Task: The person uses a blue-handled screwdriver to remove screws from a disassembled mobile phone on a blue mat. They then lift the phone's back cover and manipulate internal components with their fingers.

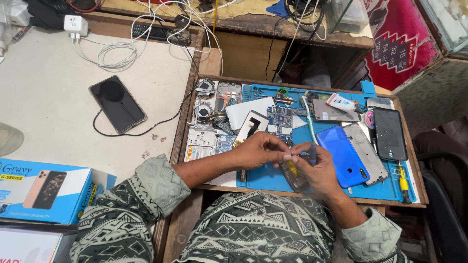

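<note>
Right hand (319,168): I close it around a blue screwdriver (312,154), tip down.
Left hand (258,148): I pinch the small clear case (295,176), steadying it under the tip.
Beyond grip: blue phone back (344,156), circuit boards (279,118) laid on blue mat (273,178).

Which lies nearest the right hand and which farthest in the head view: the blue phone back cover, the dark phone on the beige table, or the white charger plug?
From the right hand:
1. Blue phone back cover, right beside it on the blue mat.
2. Dark phone, far left on the beige table.
3. White charger plug, top left corner.
</note>
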